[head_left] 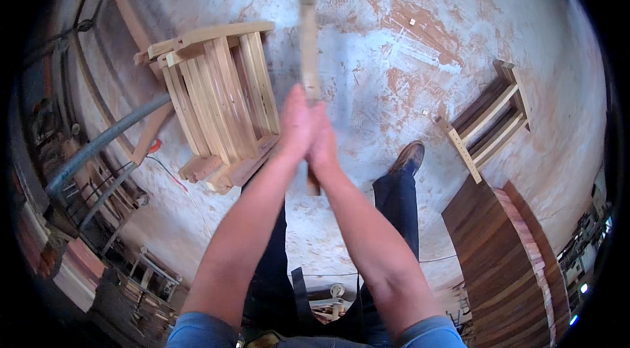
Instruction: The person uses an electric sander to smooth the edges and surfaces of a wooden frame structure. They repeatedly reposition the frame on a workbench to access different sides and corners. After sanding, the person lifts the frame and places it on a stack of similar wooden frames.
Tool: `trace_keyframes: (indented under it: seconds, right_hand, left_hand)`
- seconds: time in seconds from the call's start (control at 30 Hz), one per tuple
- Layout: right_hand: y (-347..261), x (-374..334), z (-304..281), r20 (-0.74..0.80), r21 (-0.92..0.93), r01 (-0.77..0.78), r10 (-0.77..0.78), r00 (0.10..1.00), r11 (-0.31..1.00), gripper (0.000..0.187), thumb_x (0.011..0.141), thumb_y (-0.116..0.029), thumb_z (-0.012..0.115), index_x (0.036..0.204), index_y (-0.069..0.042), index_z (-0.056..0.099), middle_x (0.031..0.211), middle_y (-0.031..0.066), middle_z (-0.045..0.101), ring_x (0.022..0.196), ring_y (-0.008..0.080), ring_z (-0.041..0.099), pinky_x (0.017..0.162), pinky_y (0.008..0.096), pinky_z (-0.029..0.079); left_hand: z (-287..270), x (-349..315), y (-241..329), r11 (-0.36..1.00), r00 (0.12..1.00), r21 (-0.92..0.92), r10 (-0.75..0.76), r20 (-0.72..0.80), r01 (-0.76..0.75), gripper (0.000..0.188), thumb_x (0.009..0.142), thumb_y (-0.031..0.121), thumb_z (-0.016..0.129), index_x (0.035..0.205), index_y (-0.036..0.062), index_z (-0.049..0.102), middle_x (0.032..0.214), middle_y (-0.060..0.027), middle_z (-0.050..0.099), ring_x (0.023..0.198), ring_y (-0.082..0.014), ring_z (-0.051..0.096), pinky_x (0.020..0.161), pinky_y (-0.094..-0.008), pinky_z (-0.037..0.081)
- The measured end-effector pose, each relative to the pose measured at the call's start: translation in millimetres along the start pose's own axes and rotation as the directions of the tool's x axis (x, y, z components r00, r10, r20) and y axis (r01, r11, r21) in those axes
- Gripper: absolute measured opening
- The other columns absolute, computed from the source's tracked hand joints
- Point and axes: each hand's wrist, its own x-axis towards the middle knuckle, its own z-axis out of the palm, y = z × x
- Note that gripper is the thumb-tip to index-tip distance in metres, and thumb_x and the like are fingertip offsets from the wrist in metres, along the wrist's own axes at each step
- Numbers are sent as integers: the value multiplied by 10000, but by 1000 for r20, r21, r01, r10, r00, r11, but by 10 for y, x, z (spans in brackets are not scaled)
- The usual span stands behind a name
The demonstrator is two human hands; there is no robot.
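Observation:
Both my hands are closed around a long, light wooden piece (pixel 308 39) that points away from me over the floor. Motion smears it, and whether it is a single bar or a frame seen edge-on I cannot tell. My left hand (pixel 296 122) grips from the left side, and my right hand (pixel 320 140) presses close against it. A pale block-like end tops the piece at the far side, while its darker near end shows below my wrists. Left of my hands stands a stack of light wooden frames (pixel 226 95) with slats between thicker rails.
A smaller wooden frame (pixel 493 118) lies on the stained floor (pixel 367 79) at the right. Nearer, dark striped wooden panels (pixel 502 262) lean at the lower right. A metal pipe (pixel 108 141) and timber crowd the left. My shoe (pixel 408 156) is right of my hands.

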Motion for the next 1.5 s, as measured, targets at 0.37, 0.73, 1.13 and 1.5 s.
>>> trace_keyframes:
  seconds: [0.37,0.73,1.13,1.5]
  right_hand:
    - [517,337,-2155,-316,-484,-152,-10,949,862,684,823,-349,723,1325,51,487,1156,278,648,1098,411,622,959,456,482]
    - [1003,294,-5691,-789,-414,-542,10,615,731,830,749,-421,763,1298,129,470,1195,323,614,1131,418,614,957,432,492]
    - [1739,630,-6232,-653,172,-380,394,647,909,510,808,-340,744,1109,58,636,904,150,668,720,223,640,595,376,516]
    - [1642,555,-5473,-632,514,-24,397,666,858,396,878,-217,668,1153,59,598,1005,157,654,868,229,629,759,395,511]
  left_hand:
    - [-724,251,-1727,985,990,172,15,-140,9,401,835,222,681,1097,-64,576,1022,-248,654,959,-367,623,871,-435,480]
    - [-514,-6,-1313,628,981,778,131,-141,28,677,863,102,625,1459,-37,333,1396,-302,433,1277,-454,448,1026,-484,439]
    - [-81,-703,-1043,571,985,819,-162,57,47,649,885,170,622,1443,-39,365,1416,-271,443,1238,-448,498,1025,-474,429]
    - [612,-709,-60,939,904,315,-10,427,-138,516,891,70,615,1385,12,477,1225,-187,576,1045,-263,608,880,-376,508]
